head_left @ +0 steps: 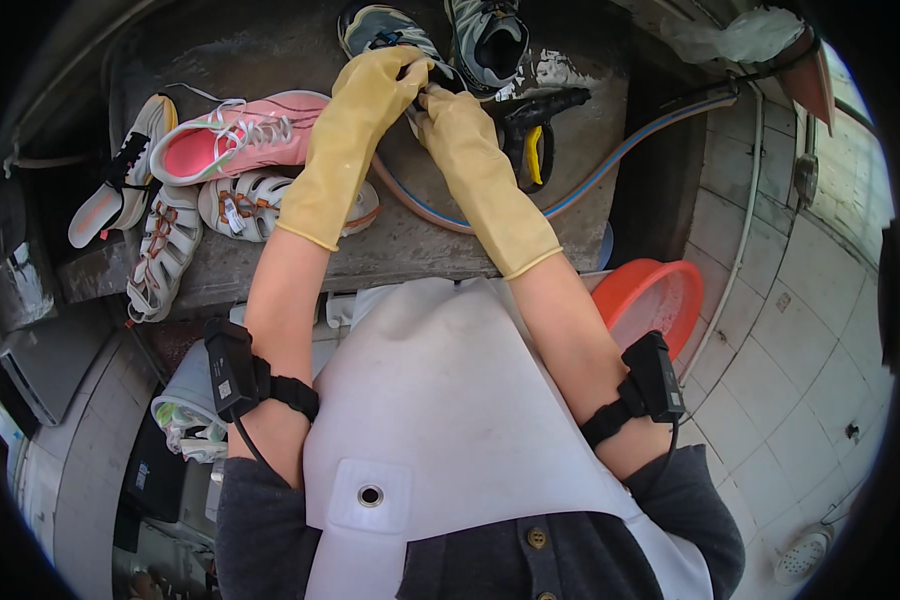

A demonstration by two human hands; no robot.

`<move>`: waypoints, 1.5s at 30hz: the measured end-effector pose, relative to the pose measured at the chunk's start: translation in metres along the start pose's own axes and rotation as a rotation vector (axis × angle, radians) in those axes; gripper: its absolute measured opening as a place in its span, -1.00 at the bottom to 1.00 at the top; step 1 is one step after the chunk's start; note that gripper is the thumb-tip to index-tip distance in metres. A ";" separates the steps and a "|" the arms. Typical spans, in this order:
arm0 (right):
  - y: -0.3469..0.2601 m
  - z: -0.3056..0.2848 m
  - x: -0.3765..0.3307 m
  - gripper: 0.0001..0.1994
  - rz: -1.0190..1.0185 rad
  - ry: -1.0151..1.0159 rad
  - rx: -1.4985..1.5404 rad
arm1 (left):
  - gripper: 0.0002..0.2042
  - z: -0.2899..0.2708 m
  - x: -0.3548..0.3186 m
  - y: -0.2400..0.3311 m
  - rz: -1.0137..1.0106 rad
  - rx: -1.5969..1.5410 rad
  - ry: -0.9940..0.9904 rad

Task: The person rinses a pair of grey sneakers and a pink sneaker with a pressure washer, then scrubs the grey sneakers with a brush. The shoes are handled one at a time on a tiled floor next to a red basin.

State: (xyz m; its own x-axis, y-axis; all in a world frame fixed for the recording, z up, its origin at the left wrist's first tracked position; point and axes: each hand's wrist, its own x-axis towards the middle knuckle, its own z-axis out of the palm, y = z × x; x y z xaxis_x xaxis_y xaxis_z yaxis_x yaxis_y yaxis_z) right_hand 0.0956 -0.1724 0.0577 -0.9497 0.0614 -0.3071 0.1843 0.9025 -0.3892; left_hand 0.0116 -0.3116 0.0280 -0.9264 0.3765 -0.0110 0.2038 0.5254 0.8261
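Grey concrete slab (270, 45) bearing the footwear, seen from above; white apron (450, 400) across the lower field; orange basin (660, 295) at the slab's right corner; blue-and-orange hose (610, 160) curving over the slab; pink sneaker (235, 135) lying at left, white sandal (240, 205) just below it; grey sneaker (385, 25) at the far edge, held by both yellow-gloved hands; left hand (395, 75) curled closed on it; right hand (445, 110) pinching it beside the left; black spray gun (530, 125) just right of the hands.

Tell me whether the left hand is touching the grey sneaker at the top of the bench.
Touching. The head view shows the left hand in its yellow glove, fingers closed over the near edge of the grey sneaker, with no gap between them.
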 end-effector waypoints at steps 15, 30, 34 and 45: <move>0.030 0.062 0.030 -0.71 0.137 0.188 0.278 | -0.76 0.002 -0.005 0.014 -0.008 0.037 -0.046; 0.018 0.041 0.047 -0.78 -0.169 -0.053 -0.077 | -0.75 0.012 -0.014 -0.008 -0.047 -0.168 0.068; 0.027 0.048 0.050 -0.70 -0.289 -0.095 -0.281 | -0.74 0.013 -0.006 -0.013 0.021 -0.195 0.063; 0.061 0.000 -0.048 -0.57 -0.551 0.374 -0.275 | -0.73 0.018 -0.009 -0.004 -0.127 -0.207 0.065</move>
State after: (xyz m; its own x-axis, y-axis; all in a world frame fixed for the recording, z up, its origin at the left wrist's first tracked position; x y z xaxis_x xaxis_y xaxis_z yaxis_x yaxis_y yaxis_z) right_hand 0.1528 -0.1202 0.0482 -0.9185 -0.3361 0.2085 -0.3702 0.9161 -0.1542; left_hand 0.0245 -0.3028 0.0146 -0.9603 0.2637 -0.0911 0.0214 0.3952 0.9183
